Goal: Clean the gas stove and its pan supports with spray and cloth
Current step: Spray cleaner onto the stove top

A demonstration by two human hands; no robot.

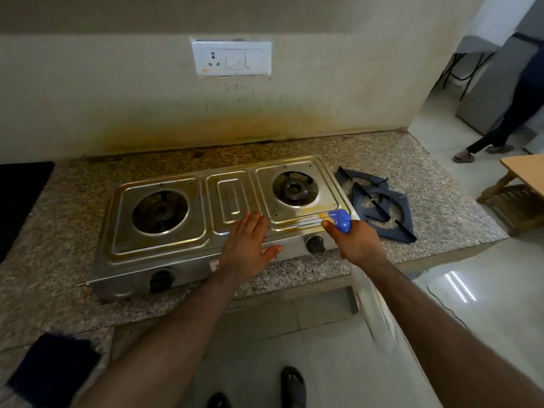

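Dim, perhaps daylit rightward; blurred, warped edges

My two forearms are bare, with no sleeves, watch or rings showing on the left hand or the right hand. Near the bottom edge, my feet wear dark open-toed sandals.

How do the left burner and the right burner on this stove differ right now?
The left burner looks darker, its tray free of obvious spills; the right burner has orange stains along the front of its tray. The left hand rests flat beside the left burner's tray, while the spray bottle points at the right burner's. Both lack pan supports.
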